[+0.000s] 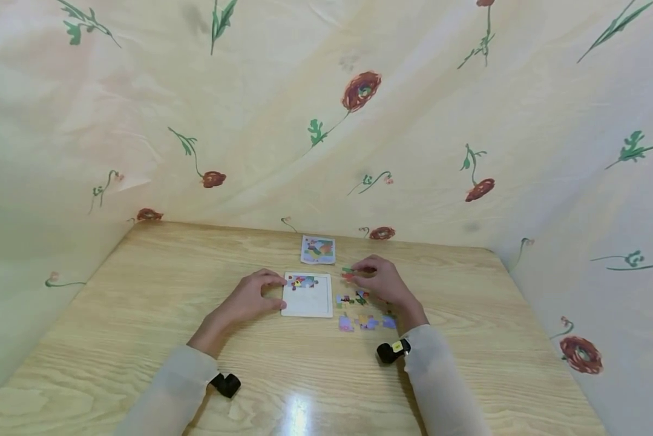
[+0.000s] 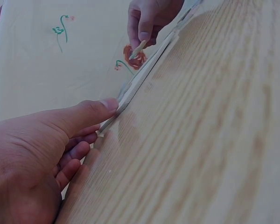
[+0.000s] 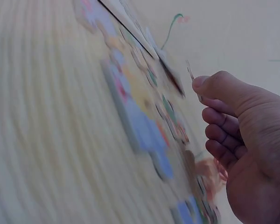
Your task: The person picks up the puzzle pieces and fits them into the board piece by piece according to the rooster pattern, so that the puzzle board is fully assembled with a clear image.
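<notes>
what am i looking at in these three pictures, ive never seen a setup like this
There is no machine here: a person's bare left hand and right hand do the work. The wide picture comes from a camera worn on the head; the two close ones come from small black cameras on the wrists.

On the pale wood-grain table lies a square white puzzle tray with joined colourful pieces along its far side. Loose multicoloured jigsaw pieces lie to its right, and a colourful printed card lies beyond it.

The left fingers rest against the tray's left edge. The right hand pinches a thin, flat piece; its colour is unclear.
</notes>
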A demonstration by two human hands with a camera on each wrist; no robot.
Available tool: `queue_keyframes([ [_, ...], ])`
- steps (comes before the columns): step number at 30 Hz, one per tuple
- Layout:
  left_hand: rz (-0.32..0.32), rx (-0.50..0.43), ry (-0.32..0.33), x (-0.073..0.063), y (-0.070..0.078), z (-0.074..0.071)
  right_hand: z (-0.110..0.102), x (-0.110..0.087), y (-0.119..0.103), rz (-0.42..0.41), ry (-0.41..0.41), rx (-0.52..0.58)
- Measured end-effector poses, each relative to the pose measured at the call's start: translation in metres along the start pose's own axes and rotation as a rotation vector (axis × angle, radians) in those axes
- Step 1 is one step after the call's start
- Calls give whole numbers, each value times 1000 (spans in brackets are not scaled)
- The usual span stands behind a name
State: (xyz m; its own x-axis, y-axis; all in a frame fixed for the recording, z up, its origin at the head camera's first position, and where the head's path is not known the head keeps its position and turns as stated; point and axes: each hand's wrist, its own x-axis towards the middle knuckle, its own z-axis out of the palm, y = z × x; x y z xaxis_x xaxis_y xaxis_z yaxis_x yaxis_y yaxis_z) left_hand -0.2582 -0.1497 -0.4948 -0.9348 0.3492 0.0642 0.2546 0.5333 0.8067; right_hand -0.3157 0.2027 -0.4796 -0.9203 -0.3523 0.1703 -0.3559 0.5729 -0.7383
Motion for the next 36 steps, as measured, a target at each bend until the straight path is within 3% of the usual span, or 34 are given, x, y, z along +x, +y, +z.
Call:
queue_keyframes([
  [17, 10, 10, -8, 0, 0, -1, 35, 14, -34, 8, -104, -22],
  [36, 17, 3, -5, 2, 0, -1, 43, 22, -36, 10, -124, -58],
])
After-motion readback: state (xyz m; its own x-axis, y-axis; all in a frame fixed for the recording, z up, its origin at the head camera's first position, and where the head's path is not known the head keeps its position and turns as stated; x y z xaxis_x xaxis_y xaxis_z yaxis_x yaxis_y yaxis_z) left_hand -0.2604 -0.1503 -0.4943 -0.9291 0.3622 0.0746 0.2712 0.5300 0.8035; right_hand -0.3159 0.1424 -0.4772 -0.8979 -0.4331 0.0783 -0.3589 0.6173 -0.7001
